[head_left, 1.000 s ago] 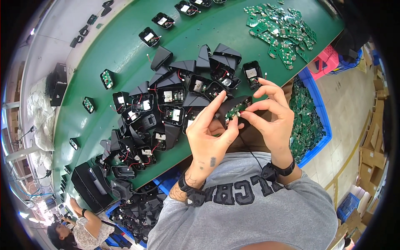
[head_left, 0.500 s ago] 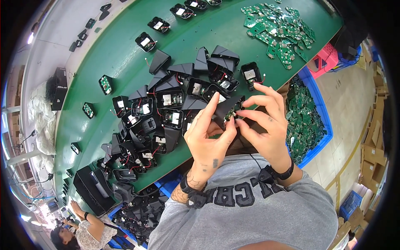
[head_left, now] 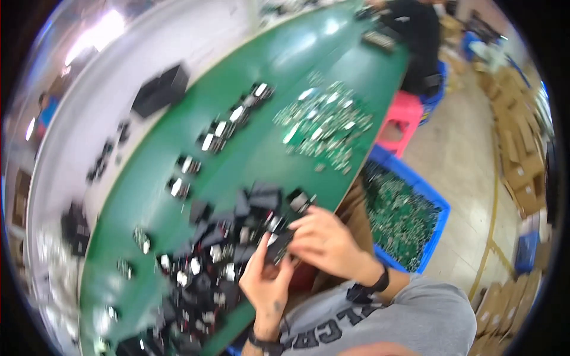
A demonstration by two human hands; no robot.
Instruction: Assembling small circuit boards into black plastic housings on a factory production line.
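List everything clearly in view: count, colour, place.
held housing: one, black, lower centre
housing heap: one, mostly black, near centre
housing row: several, black and white, beyond heap
stray units: several, dark, table's left
board pile: one, green, table's right
table: one, green, centre
bin: one, blue, right, holding green boards
stool: one, pink, behind bin
box: one, black, upper left
cardboard boxes: many, brown, right edge
crate: one, blue, lower right
worker: one, dark clothing, top right
shirt: one, grey, bottom
left fingers: one hand's, bare, around held housing
right fingers: one hand's, bare, at held housing, contact blurred
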